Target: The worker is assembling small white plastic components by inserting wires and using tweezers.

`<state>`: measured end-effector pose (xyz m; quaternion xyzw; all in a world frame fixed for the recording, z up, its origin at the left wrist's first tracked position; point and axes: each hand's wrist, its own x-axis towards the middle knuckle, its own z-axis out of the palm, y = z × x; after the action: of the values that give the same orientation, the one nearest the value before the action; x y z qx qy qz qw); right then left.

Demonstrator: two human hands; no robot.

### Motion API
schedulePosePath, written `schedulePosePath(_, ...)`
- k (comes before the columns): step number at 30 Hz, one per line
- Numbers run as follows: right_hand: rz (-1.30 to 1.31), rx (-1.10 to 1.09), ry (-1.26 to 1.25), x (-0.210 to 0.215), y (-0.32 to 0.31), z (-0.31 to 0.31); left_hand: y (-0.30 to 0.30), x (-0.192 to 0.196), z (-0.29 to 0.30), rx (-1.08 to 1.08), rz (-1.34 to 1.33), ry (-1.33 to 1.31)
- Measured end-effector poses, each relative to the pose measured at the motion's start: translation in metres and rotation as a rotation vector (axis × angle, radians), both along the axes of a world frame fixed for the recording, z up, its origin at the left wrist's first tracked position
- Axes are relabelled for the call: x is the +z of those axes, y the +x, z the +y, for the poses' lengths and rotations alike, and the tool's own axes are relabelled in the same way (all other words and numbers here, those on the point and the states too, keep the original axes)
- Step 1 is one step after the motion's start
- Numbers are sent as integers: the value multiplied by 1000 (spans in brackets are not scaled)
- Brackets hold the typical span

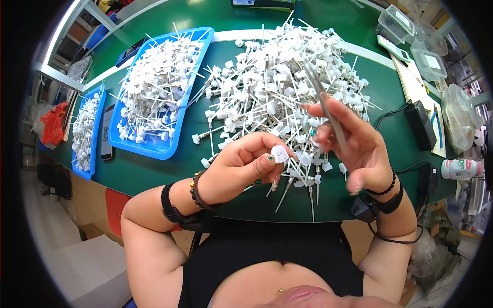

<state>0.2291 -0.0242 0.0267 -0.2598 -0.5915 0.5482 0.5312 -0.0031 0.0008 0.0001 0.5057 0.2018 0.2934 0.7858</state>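
The left hand pinches a white piece, probably light, stiff plastic, best gripped by its sides; to its right, the right hand, thumb apart, holds a slim metal tool.

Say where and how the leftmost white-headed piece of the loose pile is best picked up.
Probably by its white head, coming from the left: the head sticks out on that side, while its thin metal stem runs back right, toward the pile.
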Motion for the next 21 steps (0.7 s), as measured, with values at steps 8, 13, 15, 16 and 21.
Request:
schedulePosePath(8,167,108,-300,-9,11,3,-1,4,-1,-53,70,-12)
schedulePosePath(13,344,207,-386,3,20,4,-3,11,1,-109,79,36)
schedulePosePath(15,445,130,-483,12,22,12,-2,3,3,-52,21,-55)
schedulePosePath(16,503,147,-505,10,27,18,-3,2,4,-10,30,-63)
schedulePosePath(21,727,4,-512,3,40,28,-1,1,4,-18,-27,-81)
